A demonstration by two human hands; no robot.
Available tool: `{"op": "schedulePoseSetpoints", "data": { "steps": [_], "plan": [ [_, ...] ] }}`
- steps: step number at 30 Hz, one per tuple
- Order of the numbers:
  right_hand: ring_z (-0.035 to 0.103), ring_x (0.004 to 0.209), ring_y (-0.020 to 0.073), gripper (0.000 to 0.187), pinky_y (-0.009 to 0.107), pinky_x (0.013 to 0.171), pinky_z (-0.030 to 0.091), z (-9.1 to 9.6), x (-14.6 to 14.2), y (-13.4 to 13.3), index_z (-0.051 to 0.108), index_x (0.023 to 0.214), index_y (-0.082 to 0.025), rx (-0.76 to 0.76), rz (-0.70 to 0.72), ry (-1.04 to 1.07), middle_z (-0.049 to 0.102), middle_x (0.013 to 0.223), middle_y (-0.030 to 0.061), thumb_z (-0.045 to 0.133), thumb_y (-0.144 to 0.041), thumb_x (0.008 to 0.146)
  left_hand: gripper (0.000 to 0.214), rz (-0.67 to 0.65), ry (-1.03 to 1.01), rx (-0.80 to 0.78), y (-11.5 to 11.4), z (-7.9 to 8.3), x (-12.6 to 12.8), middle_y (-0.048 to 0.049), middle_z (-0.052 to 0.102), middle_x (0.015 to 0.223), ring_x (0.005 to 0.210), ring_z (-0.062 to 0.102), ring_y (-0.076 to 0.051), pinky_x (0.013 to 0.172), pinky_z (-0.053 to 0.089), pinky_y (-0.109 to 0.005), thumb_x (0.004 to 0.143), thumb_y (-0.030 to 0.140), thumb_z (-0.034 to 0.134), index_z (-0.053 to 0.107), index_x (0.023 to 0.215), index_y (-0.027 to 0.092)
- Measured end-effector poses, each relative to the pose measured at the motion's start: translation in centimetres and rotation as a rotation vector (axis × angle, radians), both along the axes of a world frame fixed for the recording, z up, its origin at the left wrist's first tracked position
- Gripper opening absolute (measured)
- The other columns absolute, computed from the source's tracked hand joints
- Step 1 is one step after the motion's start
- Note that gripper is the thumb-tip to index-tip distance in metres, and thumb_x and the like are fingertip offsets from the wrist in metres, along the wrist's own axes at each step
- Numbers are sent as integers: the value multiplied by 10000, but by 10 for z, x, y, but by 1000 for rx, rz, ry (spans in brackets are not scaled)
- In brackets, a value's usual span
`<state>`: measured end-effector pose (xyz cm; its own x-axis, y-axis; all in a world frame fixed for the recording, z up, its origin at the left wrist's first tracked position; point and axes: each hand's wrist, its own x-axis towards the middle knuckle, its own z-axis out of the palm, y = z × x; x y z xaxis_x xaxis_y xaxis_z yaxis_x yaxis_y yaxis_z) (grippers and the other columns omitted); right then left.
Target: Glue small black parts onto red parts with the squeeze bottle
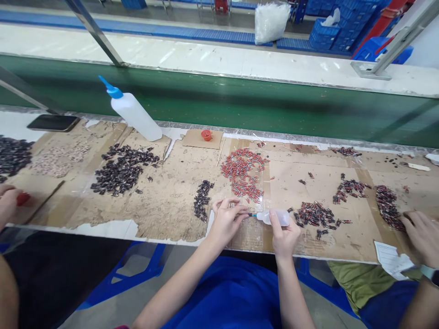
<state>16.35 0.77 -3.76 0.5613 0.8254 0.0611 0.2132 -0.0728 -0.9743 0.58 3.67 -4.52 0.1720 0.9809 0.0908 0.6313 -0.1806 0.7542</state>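
My right hand (pixel 286 237) grips a small translucent squeeze bottle (pixel 281 217), tipped on its side with its thin nozzle pointing left. At the nozzle's tip, my left hand (pixel 224 221) is closed, thumb and finger pinching a small dark part (pixel 250 214) too tiny to make out fully. Beside my left hand lies a small pile of black parts (pixel 202 199). Just beyond both hands spreads a heap of small red parts (pixel 242 169). To the right of the bottle sits a pile of red-and-black pieces (pixel 315 214).
A tall white bottle with a blue nozzle (pixel 137 116) stands at the back left, near a larger black pile (pixel 120 169). A red cap (pixel 206 135) rests on cardboard. Co-workers' hands are at the left (pixel 7 203) and right (pixel 423 235). Behind runs a green belt (pixel 219 103).
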Motion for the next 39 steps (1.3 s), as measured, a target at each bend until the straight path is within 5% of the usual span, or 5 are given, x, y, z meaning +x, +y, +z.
{"op": "schedulePoseSetpoints", "data": {
  "steps": [13,21,29,33,39],
  "plan": [
    [624,610,177,310,278,546,489,-10,10,1,672,750,-133,122,-167,227,684,684,44,740,-428,685,149,-37,48,3,-1,4,-1,-11,769,807,1089,583,-273,961,271,-485,774,158,734,721,868,271],
    [691,745,198,446,339,722,533,-3,16,11,488,822,-214,181,-9,56,684,774,10,834,-352,577,164,-76,203,195,24,14,-6,-19,742,928,1088,526,-256,912,315,-441,879,155,607,724,866,268],
    [674,942,227,628,409,856,532,-6,13,6,448,1056,-219,231,-6,-32,667,1032,92,850,-304,582,146,-249,380,241,38,14,-1,-85,657,964,1062,485,-262,863,371,-414,899,128,546,665,847,194],
    [641,841,177,524,333,755,539,1,4,-15,537,1075,-211,431,-143,-225,648,1007,61,831,-233,642,157,-220,113,181,26,19,1,-70,648,941,1015,514,-237,882,381,-397,916,122,502,630,851,186],
    [673,806,167,153,296,703,567,8,-22,-32,675,967,-204,248,203,97,687,924,63,657,-291,842,146,-300,-488,-18,-7,35,12,-55,621,894,930,573,-197,859,445,-328,919,249,542,619,813,184]
  ]
}}
